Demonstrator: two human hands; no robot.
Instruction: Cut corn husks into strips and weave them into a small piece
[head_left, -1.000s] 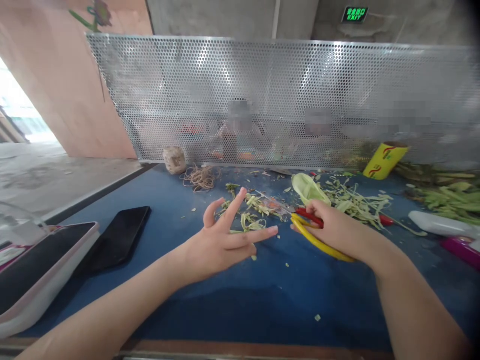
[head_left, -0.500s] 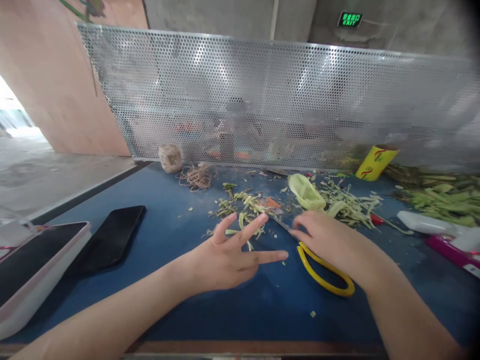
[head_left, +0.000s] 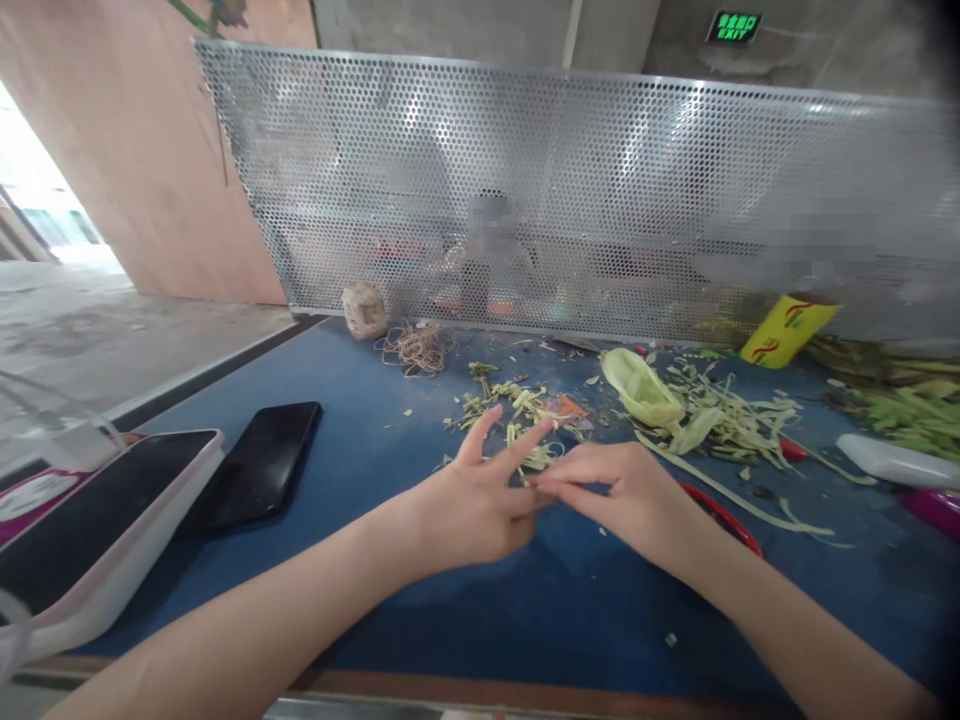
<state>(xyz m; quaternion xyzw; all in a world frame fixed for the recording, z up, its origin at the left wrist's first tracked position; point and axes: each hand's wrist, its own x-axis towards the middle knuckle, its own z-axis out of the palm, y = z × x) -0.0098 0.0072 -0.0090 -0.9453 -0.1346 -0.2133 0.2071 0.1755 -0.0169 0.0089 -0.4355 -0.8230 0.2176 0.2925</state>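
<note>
My left hand (head_left: 480, 500) is above the blue table, two fingers spread upward and the others bent together. Its closed fingertips meet those of my right hand (head_left: 619, 490), which is pinched. A thin pale bit shows where they meet, too small to name. Just beyond lie pale green plant trimmings (head_left: 517, 405) with an orange scrap (head_left: 571, 406). A hollow light green husk (head_left: 641, 390) rests behind my right hand, beside a heap of shredded pale leaf strips (head_left: 739, 410). A red loop-shaped handle (head_left: 731, 515) is partly hidden by my right forearm.
At left lie a black phone (head_left: 262, 465) and a pale-rimmed case (head_left: 142, 530) with cables. A bundle of twine (head_left: 420, 348), a tape roll (head_left: 365, 310) and a yellow cardboard tube (head_left: 787, 330) stand before a perforated metal screen (head_left: 555, 200). Green stalks (head_left: 907, 405) lie at right.
My right hand has moved left from over the yellow-handled scissors to meet my left fingertips. The yellow handle no longer shows; a red loop does. The view has shifted slightly.
</note>
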